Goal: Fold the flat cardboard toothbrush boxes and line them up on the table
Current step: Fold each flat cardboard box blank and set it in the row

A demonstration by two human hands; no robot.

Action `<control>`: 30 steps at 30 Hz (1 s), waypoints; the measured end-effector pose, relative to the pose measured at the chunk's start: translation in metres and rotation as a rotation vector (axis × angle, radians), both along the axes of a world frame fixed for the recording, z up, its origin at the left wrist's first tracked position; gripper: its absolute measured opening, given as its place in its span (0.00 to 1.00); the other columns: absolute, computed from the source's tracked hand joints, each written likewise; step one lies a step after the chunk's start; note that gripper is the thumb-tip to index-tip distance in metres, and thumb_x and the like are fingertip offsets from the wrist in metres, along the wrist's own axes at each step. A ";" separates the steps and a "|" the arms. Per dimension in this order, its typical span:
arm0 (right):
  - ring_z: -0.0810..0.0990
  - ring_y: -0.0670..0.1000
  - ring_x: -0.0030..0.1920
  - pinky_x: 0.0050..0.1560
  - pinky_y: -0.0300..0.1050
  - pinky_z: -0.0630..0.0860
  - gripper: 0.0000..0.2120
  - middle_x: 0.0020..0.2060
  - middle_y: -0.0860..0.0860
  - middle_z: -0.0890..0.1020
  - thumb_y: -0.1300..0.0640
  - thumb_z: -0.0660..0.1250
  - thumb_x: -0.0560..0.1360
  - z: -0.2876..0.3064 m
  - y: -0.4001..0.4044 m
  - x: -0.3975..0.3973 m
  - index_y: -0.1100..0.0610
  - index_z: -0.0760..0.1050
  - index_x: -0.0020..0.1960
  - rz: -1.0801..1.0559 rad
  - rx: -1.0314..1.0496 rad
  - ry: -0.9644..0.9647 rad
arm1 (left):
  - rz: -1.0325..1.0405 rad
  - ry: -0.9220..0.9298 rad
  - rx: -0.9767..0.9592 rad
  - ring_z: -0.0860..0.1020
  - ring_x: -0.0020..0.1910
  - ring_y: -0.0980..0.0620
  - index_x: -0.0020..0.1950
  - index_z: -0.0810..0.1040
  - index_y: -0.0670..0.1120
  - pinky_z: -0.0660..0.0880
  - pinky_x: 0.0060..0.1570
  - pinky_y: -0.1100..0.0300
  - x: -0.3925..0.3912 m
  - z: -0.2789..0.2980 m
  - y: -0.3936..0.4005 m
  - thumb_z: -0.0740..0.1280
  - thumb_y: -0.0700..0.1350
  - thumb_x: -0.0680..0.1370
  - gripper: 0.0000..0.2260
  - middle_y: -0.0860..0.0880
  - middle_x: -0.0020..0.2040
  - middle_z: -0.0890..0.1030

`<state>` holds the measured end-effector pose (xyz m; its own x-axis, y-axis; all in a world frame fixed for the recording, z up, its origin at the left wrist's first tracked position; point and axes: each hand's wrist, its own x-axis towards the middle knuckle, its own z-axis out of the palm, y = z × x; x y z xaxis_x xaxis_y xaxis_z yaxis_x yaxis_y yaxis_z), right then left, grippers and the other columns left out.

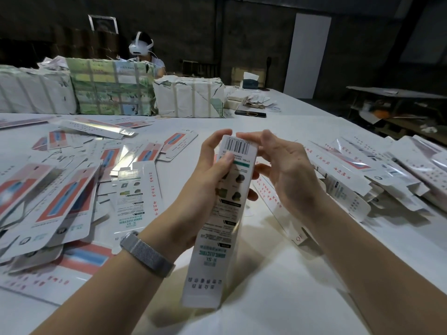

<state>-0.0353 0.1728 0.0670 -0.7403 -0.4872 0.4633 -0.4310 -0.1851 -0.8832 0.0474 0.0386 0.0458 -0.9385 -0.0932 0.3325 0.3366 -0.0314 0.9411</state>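
I hold a long white toothbrush box [219, 240] upright-tilted above the table, its barcode end flap away from me. My left hand [208, 180] grips the box's upper part, thumb across the printed face below the barcode. My right hand [283, 170] sits at the far end, fingertips curled onto the top flap from the right. A heap of flat boxes [63, 189] with red and blue prints lies scattered at the left. Folded boxes [377, 175] lie piled at the right.
Wrapped bundles [111, 88] stand along the table's far side, with a person in a white headset [141, 48] behind them. A black phone [250, 114] lies past the bundles. The white table [278, 298] shows bare near me. Another table [396, 93] stands far right.
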 end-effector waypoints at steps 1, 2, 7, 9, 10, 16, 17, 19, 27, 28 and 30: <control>0.81 0.53 0.48 0.44 0.49 0.77 0.24 0.46 0.55 0.83 0.42 0.54 0.81 0.000 0.000 0.000 0.57 0.80 0.59 0.030 0.000 -0.045 | 0.007 0.009 0.001 0.84 0.43 0.44 0.68 0.64 0.68 0.80 0.39 0.58 0.000 0.001 0.001 0.54 0.54 0.85 0.14 0.46 0.50 0.85; 0.81 0.51 0.50 0.46 0.47 0.77 0.26 0.47 0.52 0.84 0.40 0.52 0.79 0.001 0.000 0.001 0.54 0.80 0.61 0.068 -0.010 -0.106 | 0.012 0.021 0.016 0.84 0.44 0.46 0.68 0.64 0.68 0.81 0.40 0.57 0.000 0.002 0.002 0.54 0.54 0.84 0.14 0.47 0.51 0.85; 0.77 0.49 0.66 0.66 0.55 0.72 0.24 0.64 0.44 0.79 0.38 0.54 0.78 -0.005 -0.008 0.006 0.42 0.72 0.70 0.165 -0.046 -0.165 | -0.094 0.064 0.219 0.81 0.60 0.50 0.68 0.65 0.71 0.80 0.56 0.51 -0.001 0.004 0.008 0.54 0.52 0.85 0.16 0.52 0.66 0.80; 0.78 0.48 0.63 0.63 0.52 0.76 0.23 0.63 0.44 0.78 0.44 0.62 0.75 -0.005 -0.009 0.008 0.41 0.72 0.71 0.087 0.080 -0.029 | -0.103 0.102 0.262 0.78 0.65 0.48 0.71 0.64 0.71 0.78 0.57 0.51 -0.003 0.003 0.009 0.56 0.48 0.81 0.22 0.53 0.73 0.73; 0.80 0.48 0.59 0.59 0.50 0.79 0.24 0.62 0.45 0.78 0.48 0.65 0.74 -0.004 -0.007 0.008 0.43 0.72 0.71 0.061 0.122 0.017 | -0.089 0.122 0.248 0.79 0.65 0.48 0.72 0.62 0.72 0.79 0.54 0.52 -0.005 0.003 0.007 0.56 0.48 0.79 0.25 0.53 0.74 0.71; 0.84 0.47 0.48 0.46 0.46 0.84 0.22 0.55 0.45 0.80 0.55 0.68 0.72 0.014 0.008 0.000 0.45 0.78 0.66 -0.174 0.242 0.169 | -0.035 0.115 0.027 0.76 0.67 0.55 0.67 0.54 0.83 0.75 0.61 0.49 -0.014 -0.006 0.000 0.62 0.54 0.78 0.29 0.58 0.74 0.69; 0.84 0.47 0.48 0.47 0.48 0.84 0.22 0.55 0.44 0.81 0.54 0.69 0.72 0.020 0.014 -0.006 0.43 0.78 0.66 -0.232 0.254 0.167 | 0.028 0.101 -0.040 0.75 0.67 0.59 0.66 0.54 0.84 0.73 0.63 0.48 -0.014 -0.006 -0.001 0.63 0.57 0.78 0.28 0.60 0.74 0.69; 0.83 0.45 0.48 0.49 0.50 0.83 0.20 0.57 0.42 0.81 0.50 0.72 0.73 0.034 0.032 -0.022 0.41 0.77 0.65 -0.375 0.286 0.169 | 0.153 0.087 -0.128 0.76 0.59 0.68 0.68 0.58 0.81 0.73 0.60 0.52 -0.016 -0.008 -0.005 0.64 0.58 0.78 0.25 0.64 0.67 0.73; 0.78 0.54 0.60 0.55 0.48 0.74 0.20 0.62 0.49 0.80 0.48 0.69 0.72 0.066 0.130 -0.102 0.44 0.79 0.65 -0.966 0.843 0.299 | 0.380 0.002 -0.353 0.77 0.59 0.60 0.55 0.77 0.65 0.72 0.62 0.42 -0.015 -0.005 -0.019 0.64 0.53 0.77 0.09 0.61 0.55 0.81; 0.78 0.55 0.60 0.56 0.49 0.75 0.21 0.63 0.50 0.80 0.49 0.69 0.72 0.066 0.139 -0.112 0.43 0.78 0.65 -1.002 0.939 0.303 | 0.389 -0.008 -0.380 0.77 0.58 0.61 0.55 0.77 0.65 0.72 0.61 0.43 -0.015 -0.004 -0.019 0.63 0.54 0.77 0.10 0.61 0.55 0.81; 0.79 0.56 0.58 0.56 0.50 0.78 0.21 0.63 0.50 0.80 0.52 0.68 0.73 0.060 0.154 -0.127 0.42 0.78 0.65 -0.976 1.159 0.255 | 0.416 -0.031 -0.457 0.77 0.57 0.59 0.55 0.77 0.64 0.73 0.59 0.44 -0.015 -0.005 -0.022 0.62 0.56 0.74 0.11 0.62 0.55 0.81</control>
<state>-0.1622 0.3265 0.1269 -0.9377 -0.0459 0.3443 -0.1295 0.9660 -0.2239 0.0327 0.0171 0.0413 -0.8640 -0.3076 0.3986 0.2068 0.5050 0.8380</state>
